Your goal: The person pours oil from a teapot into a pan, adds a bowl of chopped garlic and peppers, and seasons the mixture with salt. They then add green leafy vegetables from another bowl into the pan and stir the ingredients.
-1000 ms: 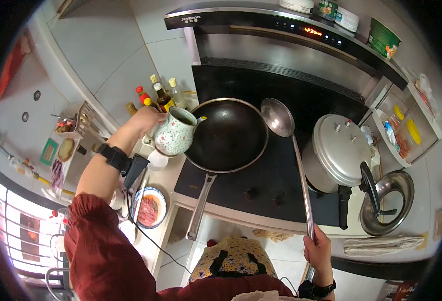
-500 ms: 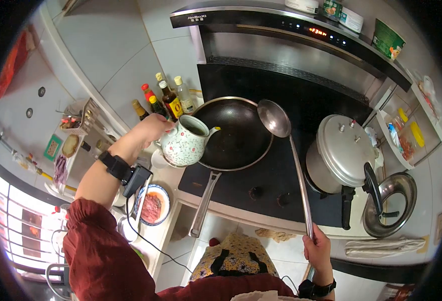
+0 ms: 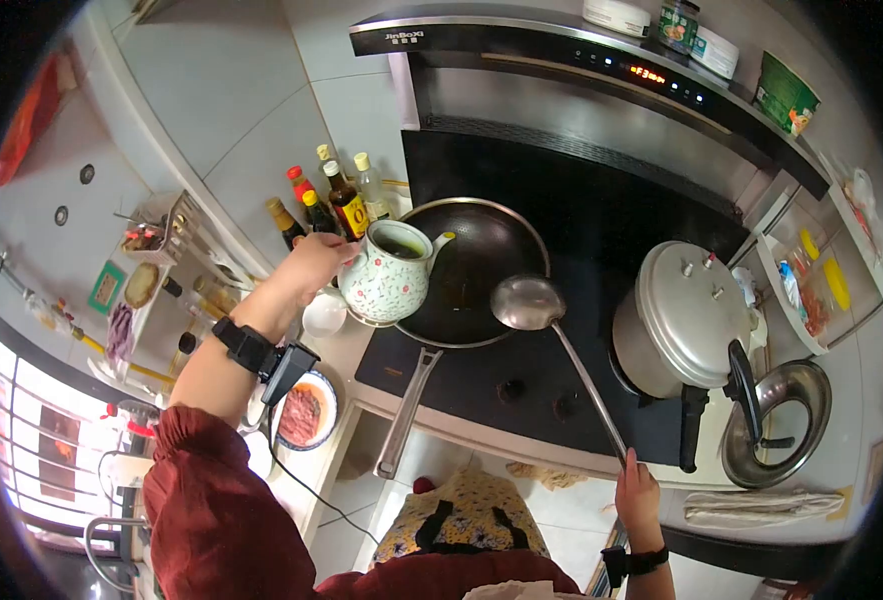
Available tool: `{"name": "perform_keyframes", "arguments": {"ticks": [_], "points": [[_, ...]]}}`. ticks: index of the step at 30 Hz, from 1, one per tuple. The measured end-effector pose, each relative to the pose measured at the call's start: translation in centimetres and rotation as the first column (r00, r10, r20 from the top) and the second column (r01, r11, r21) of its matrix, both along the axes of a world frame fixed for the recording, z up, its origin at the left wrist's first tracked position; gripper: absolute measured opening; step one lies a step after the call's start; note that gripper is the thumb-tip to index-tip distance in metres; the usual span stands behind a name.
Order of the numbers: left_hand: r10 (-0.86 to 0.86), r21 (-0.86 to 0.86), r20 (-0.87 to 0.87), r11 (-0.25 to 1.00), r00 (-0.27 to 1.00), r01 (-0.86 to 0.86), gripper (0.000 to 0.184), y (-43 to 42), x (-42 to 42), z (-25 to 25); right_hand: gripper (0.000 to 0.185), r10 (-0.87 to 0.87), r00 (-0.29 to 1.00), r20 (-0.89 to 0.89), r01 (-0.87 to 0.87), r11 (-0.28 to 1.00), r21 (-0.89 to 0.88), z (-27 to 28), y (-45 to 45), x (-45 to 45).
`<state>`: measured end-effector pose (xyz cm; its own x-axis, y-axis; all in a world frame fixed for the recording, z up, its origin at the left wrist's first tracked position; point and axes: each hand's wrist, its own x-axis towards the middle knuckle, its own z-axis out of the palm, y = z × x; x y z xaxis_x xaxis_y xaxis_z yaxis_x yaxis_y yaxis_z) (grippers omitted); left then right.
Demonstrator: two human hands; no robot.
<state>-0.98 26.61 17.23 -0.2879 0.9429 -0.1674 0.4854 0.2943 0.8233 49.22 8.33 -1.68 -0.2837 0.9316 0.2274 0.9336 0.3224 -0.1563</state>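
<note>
My left hand [image 3: 323, 268] is closed on the handle side of a white floral teapot [image 3: 386, 285], which has no lid on and shows dark liquid inside. The teapot is over the left rim of a dark frying pan [image 3: 481, 240], its yellow-tipped spout pointing at the pan's inside. My right hand [image 3: 638, 497] grips the end of a long metal ladle [image 3: 591, 385]. The ladle's bowl is at the pan's right front rim; whether it touches the rim I cannot tell. The pan sits on the black cooktop [image 3: 461, 385], its handle toward me.
A pressure cooker [image 3: 686, 315] stands right of the pan, with a metal lid [image 3: 776, 425] beside it. Several sauce bottles [image 3: 346, 205] stand behind the teapot. A bowl of raw minced meat [image 3: 303, 415] and a small white bowl [image 3: 324, 317] are on the left counter.
The teapot has shifted slightly right over the pan. The ladle's bowl has come down and left toward the pan's front rim, and its bowl has turned over.
</note>
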Motion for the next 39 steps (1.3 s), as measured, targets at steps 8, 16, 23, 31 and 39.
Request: {"name": "perform_keyframes", "arguments": {"ticks": [8,16,23,31,39], "points": [[0.066,0.124,0.206,0.988,0.976,-0.093,0.023,-2.0,-0.4,-1.8,0.046,0.068,0.984,0.162,-0.09,0.987,0.131,-3.5,2.8,1.5],[0.113,0.244,0.52,0.93,0.847,-0.274,0.017,-5.8,-1.0,-0.8,0.048,0.066,0.997,0.051,-0.067,0.998,0.009,-6.1,4.6,2.3],[0.162,0.33,0.6,0.842,0.784,-0.426,0.015,-8.9,-5.5,0.2,0.04,0.029,0.999,-0.023,-0.029,1.0,0.006,-7.9,6.6,1.5],[0.284,0.425,0.55,0.714,0.785,-0.556,0.019,-12.8,-13.2,-1.6,0.027,-0.08,0.993,0.091,0.084,0.996,-0.034,-8.6,9.5,-0.5],[0.486,0.418,0.44,0.633,0.755,-0.651,0.021,-15.9,-19.5,-8.6,0.047,-0.23,0.966,0.119,0.238,0.969,-0.061,-5.9,8.7,-4.0]]}}
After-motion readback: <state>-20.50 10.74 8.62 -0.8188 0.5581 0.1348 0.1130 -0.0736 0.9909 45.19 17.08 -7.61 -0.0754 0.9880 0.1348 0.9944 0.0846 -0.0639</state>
